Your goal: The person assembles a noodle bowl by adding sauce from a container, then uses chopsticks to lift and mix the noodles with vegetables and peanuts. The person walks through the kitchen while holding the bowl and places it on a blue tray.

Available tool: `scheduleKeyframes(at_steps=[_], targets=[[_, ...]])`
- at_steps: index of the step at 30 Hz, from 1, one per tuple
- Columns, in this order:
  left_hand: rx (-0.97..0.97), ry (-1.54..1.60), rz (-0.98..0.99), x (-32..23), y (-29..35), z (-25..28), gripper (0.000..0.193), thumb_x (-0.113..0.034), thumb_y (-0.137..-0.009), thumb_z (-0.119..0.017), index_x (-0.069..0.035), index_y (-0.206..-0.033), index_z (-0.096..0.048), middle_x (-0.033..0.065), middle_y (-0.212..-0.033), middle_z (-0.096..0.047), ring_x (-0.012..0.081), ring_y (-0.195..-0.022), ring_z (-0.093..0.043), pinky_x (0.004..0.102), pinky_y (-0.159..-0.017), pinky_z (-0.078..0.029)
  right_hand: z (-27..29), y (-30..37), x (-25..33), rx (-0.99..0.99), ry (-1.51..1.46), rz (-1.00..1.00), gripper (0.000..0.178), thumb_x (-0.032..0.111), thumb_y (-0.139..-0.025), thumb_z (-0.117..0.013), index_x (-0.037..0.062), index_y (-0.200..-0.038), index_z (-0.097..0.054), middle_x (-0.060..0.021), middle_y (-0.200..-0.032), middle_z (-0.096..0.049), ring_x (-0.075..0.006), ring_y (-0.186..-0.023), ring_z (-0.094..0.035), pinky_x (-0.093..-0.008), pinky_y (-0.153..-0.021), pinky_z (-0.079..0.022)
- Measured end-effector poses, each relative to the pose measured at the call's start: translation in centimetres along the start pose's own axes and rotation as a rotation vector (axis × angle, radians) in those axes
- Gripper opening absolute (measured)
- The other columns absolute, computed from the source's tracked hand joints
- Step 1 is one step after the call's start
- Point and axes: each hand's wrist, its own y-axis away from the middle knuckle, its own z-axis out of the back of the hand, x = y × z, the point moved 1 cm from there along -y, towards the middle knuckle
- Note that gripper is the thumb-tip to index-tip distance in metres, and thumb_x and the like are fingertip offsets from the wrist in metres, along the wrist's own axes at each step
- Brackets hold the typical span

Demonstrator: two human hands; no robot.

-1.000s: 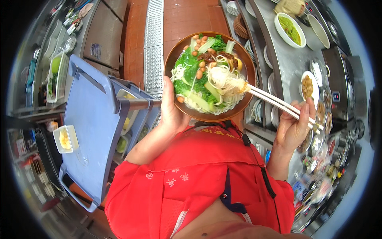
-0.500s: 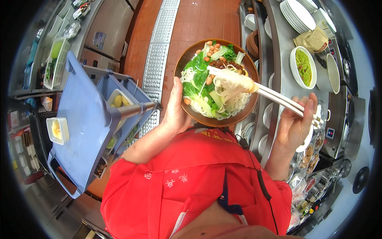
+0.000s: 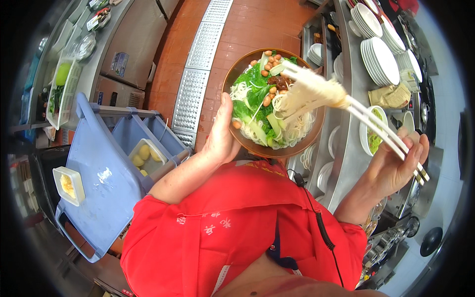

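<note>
My left hand [image 3: 221, 136] is wrapped round the left side of a brown bowl [image 3: 271, 153], its thumb up along the rim. In the bowl are thin white noodles [image 3: 298, 131], leafy greens [image 3: 250, 78], reddish-brown peanuts [image 3: 268, 65] and a dark brown topping [image 3: 280, 82]. My right hand [image 3: 398, 163] is closed on a pair of white chopsticks [image 3: 374, 125], held near their rear ends. A pale clump of noodles [image 3: 314, 96] hangs from the chopsticks over the bowl's right half; strands trail down to the noodles below.
On the left stands a blue cart [image 3: 106, 183] with a small white tub of yellow food [image 3: 69, 185] on top. A steel counter [image 3: 346, 171] on the right bears stacked white plates [image 3: 380, 62] and a white bowl of green strips [image 3: 374, 132]. A metal drain grate [image 3: 190, 94] crosses the red floor.
My right hand has moved right with the chopsticks, and the noodle clump has risen and shifted right. The bowl has moved slightly right in the picture, still in my left hand.
</note>
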Motion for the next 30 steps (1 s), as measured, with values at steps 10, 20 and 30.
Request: scheduleKeyframes(at_steps=[10,20,30], targets=[[-0.221,0.024,0.023,-4.2,0.7,2.6,0.068,-0.057,-0.088,-0.028,-0.004,-0.131,-0.032,0.0140,-0.130,-0.040,0.0260,-0.117,-0.042,0.0404,-0.097,-0.037,-1.0,2.8,-0.3,0.520,0.174,0.097,0.032,0.024,-0.080,-0.063,0.0019,-0.102,-0.056,-0.0095,-0.069,-0.053,-0.0233,-0.059,-0.057,-0.0312,-0.052,-0.053],[-0.177,-0.036,-0.226,-6.6,-3.3,1.2,0.064,-0.053,-0.090,-0.030,-0.004,-0.131,-0.030,0.0121,-0.132,-0.037,0.0247,-0.120,-0.038,0.0391,-0.101,-0.030,-2.2,0.1,-10.5,0.153,-0.066,-0.250,0.022,0.005,-0.084,-0.051,0.0041,-0.106,-0.053,-0.0075,-0.074,-0.052,-0.0158,-0.064,-0.049,-0.0262,-0.053,-0.044],[-0.243,0.053,-0.279,-7.8,-11.2,0.5,0.060,-0.050,-0.091,-0.030,-0.004,-0.130,-0.031,0.0121,-0.131,-0.039,0.0254,-0.119,-0.039,0.0395,-0.100,-0.031,-6.9,-9.5,-17.7,0.143,-0.370,-0.728,0.022,0.012,-0.086,-0.054,0.0042,-0.107,-0.053,-0.0030,-0.074,-0.054,-0.0116,-0.068,-0.053,-0.0250,-0.053,-0.046]])
